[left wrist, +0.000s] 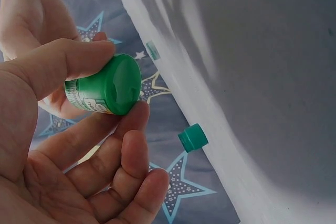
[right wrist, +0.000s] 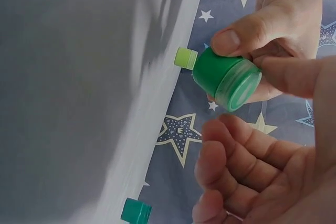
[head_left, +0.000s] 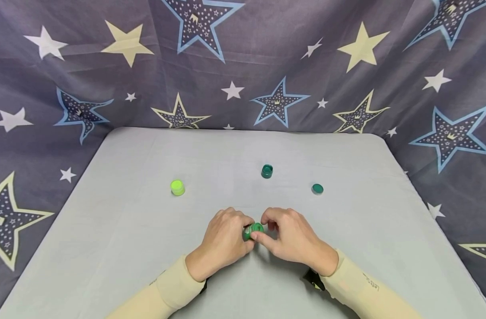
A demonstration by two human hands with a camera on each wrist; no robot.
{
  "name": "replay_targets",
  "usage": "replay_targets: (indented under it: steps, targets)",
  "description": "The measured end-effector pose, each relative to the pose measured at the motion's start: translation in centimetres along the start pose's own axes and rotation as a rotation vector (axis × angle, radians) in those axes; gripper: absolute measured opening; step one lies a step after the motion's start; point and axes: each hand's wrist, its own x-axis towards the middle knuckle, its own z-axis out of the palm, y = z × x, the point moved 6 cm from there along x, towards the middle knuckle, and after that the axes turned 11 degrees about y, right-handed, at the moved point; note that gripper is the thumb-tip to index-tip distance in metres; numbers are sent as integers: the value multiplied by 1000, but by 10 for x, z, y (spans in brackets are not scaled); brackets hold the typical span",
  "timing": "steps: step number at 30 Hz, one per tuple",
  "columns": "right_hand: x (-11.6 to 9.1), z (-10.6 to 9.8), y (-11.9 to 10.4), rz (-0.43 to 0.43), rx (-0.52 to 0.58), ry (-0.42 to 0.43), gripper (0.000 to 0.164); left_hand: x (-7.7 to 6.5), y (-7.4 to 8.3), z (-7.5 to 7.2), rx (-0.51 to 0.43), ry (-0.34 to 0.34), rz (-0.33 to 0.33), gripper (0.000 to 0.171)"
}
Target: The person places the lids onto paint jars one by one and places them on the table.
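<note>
Green jar [head_left: 252, 230] label (half-hidden) behind fingers [head_left: 243, 223]

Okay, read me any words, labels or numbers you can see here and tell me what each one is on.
Green pot, held between left hand and right hand: a printed label runs round its side, too blurred and too turned away to read.
Right sleeve: a small line of dark lettering, too small to read.
Lime pot, dark green pot, loose lid: no text visible.

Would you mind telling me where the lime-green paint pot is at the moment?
In the head view the lime-green paint pot stands alone on the grey table, left of centre, beyond the left hand and left of the dark teal pot.
</note>
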Motion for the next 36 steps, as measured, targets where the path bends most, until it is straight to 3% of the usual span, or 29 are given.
replay_targets:
  steps: [19,36]
  targets:
    - [0,0,-3,-10,26,-26,17,0,-1,1,0,-1,-9,20]
    - [0,2,-1,8,7,-15,26,0,1,0,-1,7,-1,21]
